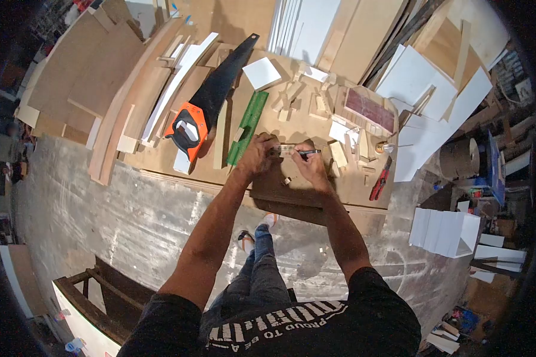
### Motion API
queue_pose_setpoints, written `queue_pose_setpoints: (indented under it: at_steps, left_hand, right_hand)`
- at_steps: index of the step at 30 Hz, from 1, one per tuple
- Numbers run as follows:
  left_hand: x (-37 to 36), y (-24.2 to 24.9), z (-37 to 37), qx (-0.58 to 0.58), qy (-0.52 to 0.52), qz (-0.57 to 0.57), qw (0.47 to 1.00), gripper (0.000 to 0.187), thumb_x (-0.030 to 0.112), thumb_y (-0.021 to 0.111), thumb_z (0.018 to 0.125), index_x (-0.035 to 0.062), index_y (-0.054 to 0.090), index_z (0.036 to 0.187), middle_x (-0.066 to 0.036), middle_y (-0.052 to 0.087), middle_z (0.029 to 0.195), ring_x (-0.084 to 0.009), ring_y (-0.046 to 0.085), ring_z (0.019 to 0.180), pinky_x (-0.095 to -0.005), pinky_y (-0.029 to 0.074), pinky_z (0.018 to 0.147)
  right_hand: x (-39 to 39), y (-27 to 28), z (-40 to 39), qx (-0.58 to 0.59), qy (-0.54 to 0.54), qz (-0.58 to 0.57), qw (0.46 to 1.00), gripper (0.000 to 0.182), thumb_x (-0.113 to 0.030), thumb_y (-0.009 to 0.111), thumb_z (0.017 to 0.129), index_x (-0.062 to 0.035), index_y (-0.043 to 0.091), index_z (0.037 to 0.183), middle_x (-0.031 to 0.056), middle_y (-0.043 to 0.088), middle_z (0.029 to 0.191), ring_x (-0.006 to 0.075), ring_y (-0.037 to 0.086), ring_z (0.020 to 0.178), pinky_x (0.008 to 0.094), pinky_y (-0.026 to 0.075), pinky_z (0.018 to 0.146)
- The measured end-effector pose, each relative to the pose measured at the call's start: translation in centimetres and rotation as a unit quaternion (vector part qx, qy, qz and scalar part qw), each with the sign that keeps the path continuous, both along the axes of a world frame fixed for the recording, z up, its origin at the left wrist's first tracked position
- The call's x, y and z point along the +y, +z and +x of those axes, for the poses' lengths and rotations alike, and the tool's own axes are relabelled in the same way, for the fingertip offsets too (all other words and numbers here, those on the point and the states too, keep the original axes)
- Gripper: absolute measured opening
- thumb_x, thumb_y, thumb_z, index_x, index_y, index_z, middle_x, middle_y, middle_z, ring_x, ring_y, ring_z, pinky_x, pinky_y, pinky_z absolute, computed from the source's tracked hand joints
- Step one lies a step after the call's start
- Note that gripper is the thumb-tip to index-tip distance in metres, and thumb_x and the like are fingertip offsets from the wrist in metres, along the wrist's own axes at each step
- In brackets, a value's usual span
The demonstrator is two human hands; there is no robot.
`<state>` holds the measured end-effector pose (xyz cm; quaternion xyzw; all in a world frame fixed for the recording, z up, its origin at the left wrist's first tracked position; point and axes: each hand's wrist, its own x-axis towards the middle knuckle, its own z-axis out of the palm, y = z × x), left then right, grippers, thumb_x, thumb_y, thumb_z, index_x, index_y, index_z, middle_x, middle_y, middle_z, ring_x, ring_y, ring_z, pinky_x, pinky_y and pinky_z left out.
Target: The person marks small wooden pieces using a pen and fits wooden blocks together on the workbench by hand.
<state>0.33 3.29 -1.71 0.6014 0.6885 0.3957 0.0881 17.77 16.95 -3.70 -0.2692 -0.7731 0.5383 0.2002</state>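
I have a small pale strip (284, 150) on the tabletop (352, 195), straight ahead of me, between my two hands. The fingers of my left hand (260, 154) curl over its 9 o'clock end; whether they pinch it or only press it down, I can't tell. My right hand (309, 166) pinches a pen (309, 152) just beside the other end.

Taking the strip as the clock's centre, the near edge runs across at 6 o'clock, with the floor (161, 208) beyond it. My elbow room is mostly on that side, where a wood chip (287, 181) lies between strip and edge, partly in my shadow.

At 10 o'clock the green piece (248, 128) lies right by my left hand, so that side is tight. Past it is the saw (205, 101), orange handle toward me, then long boards (131, 110) between 9 and 10. A white square (261, 73) sits at 11. Offcuts (289, 101) crowd 12 to 1, and a dark red block (369, 110) lies at 2. A pale block (337, 153) stands in the way at 3, close to my right hand. Red-handled pliers (380, 185) lie at 4, near white panels (420, 143) farther out around 3.
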Motion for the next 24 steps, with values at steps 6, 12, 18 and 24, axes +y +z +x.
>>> queue_pose_setpoints:
  at_steps: [6,12,18,24]
  left_hand:
    - [0.0,0.3,0.2,-0.004,0.004,0.015,1.000,0.036,0.009,0.075,0.072,0.0067,0.065,0.107,-0.012,0.064,0.110,-0.0353,0.059,0.102,-0.0449,0.046,0.088]
    - [-0.1,1.0,0.2,0.007,-0.008,0.035,0.999,0.035,0.010,0.076,0.070,0.0087,0.067,0.104,-0.010,0.066,0.110,-0.0295,0.058,0.105,-0.0434,0.042,0.094]
    - [0.1,0.2,-0.2,0.016,0.006,-0.017,1.000,0.041,0.013,0.078,0.068,0.0093,0.066,0.107,-0.009,0.065,0.111,-0.0293,0.058,0.107,-0.0437,0.041,0.095]
    - [0.3,0.5,0.1,0.001,0.003,0.031,1.000,0.023,0.014,0.070,0.076,0.0070,0.064,0.097,-0.010,0.062,0.094,-0.0332,0.058,0.091,-0.0428,0.045,0.082]
  right_hand:
    - [-0.6,1.3,0.1,0.041,0.004,0.025,0.999,0.017,-0.015,0.070,0.092,0.0015,0.066,0.092,0.0078,0.066,0.079,0.0135,0.061,0.074,0.0279,0.048,0.066]
    - [-0.1,1.0,-0.3,0.053,0.022,0.042,0.997,0.018,-0.015,0.069,0.093,0.0023,0.066,0.094,0.0083,0.068,0.081,0.0135,0.062,0.077,0.0285,0.049,0.066]
    - [-0.2,-0.3,-0.4,0.025,0.005,-0.007,1.000,0.015,-0.013,0.067,0.096,0.0003,0.064,0.092,0.0002,0.061,0.078,0.0061,0.055,0.073,0.0233,0.045,0.064]
    - [-0.7,1.0,0.3,0.048,0.001,0.003,0.999,0.015,-0.014,0.067,0.096,0.0004,0.064,0.093,-0.0007,0.060,0.076,0.0053,0.054,0.070,0.0203,0.044,0.061]
